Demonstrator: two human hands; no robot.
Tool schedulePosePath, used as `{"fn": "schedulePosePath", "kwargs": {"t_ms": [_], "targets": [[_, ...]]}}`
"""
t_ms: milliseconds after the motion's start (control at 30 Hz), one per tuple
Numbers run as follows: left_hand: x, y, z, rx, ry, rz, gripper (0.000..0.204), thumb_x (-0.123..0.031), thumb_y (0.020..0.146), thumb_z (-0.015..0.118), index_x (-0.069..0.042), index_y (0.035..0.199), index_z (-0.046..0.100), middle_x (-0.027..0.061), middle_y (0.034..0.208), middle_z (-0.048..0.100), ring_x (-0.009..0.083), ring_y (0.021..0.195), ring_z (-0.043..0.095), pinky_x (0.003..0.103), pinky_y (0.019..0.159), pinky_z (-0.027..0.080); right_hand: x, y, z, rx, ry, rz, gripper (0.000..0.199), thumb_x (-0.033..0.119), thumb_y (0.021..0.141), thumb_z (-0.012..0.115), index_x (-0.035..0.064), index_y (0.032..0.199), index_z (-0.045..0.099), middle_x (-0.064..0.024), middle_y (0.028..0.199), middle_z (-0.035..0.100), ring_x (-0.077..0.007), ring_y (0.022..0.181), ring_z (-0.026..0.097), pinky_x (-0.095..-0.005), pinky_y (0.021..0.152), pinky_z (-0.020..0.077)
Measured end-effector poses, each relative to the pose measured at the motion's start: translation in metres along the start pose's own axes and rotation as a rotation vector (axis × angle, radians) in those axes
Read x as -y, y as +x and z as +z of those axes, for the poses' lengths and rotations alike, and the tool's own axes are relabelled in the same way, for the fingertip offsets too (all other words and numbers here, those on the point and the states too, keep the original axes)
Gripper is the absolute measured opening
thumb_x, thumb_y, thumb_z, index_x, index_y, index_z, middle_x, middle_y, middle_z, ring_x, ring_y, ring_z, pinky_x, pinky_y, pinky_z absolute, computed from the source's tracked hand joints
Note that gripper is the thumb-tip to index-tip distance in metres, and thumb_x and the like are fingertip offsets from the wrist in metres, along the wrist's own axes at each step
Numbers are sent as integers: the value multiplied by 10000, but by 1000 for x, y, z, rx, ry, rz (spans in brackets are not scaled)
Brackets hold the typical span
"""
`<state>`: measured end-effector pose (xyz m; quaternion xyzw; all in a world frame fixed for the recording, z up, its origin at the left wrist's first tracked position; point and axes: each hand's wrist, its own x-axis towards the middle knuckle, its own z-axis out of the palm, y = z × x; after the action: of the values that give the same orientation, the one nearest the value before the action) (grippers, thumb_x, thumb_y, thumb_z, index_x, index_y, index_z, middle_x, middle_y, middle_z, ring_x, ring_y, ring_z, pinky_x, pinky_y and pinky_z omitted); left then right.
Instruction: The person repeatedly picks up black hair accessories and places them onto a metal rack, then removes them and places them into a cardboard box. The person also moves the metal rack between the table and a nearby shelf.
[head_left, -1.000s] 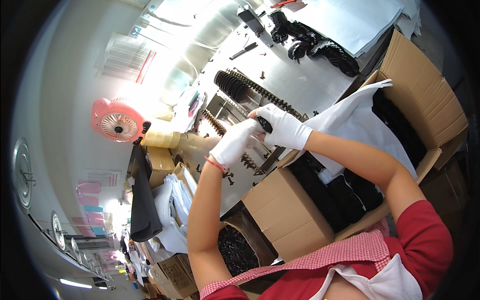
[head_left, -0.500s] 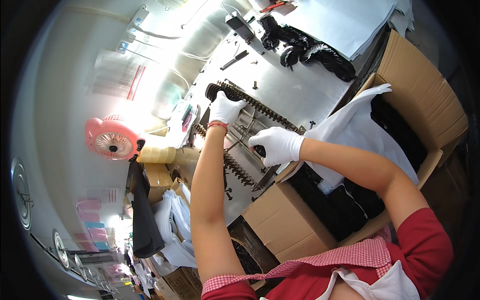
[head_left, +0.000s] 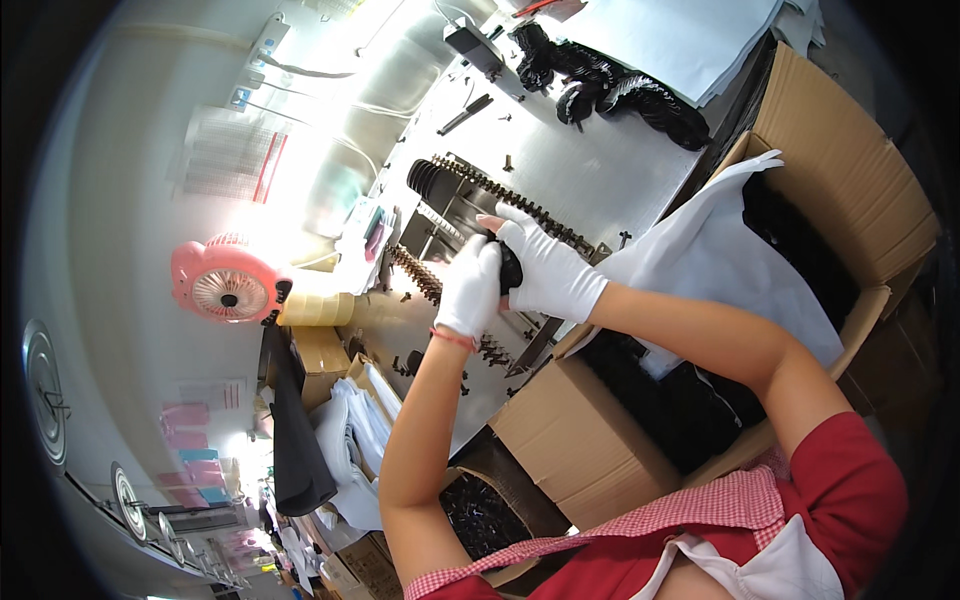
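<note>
Fingers of left hand and right hand pinching a black piece, forearms angled inward.

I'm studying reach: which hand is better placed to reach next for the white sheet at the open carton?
Probably the right hand: it is nearer the white sheet, and its forearm overlaps it in view; the left hand lies farther left.

Pale wall, shiny metal worktable
</note>
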<state>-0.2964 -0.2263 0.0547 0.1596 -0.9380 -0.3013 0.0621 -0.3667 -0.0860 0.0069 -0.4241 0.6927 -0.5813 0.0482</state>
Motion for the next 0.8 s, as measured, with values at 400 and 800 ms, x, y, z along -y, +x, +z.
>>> {"fn": "schedulePosePath", "kwargs": {"t_ms": [400, 800], "targets": [[125, 123, -67, -441, 816, 199, 687, -333, 767, 806, -8, 1317, 555, 194, 1291, 609, 304, 1167, 604, 388, 998, 473, -2, 3, 5, 446, 32, -15, 402, 195, 720, 738, 127, 1101, 630, -186, 1035, 662, -353, 1005, 648, -419, 869, 524], [82, 170, -28, -306, 488, 266, 640, -69, 726, 664, -65, 1357, 555, 195, 1301, 615, 333, 1211, 581, 372, 1060, 439, -1, -5, -15, 548, 19, -85, 397, 116, 647, 709, 107, 1039, 645, -153, 1044, 620, -377, 902, 660, -447, 815, 543]]}}
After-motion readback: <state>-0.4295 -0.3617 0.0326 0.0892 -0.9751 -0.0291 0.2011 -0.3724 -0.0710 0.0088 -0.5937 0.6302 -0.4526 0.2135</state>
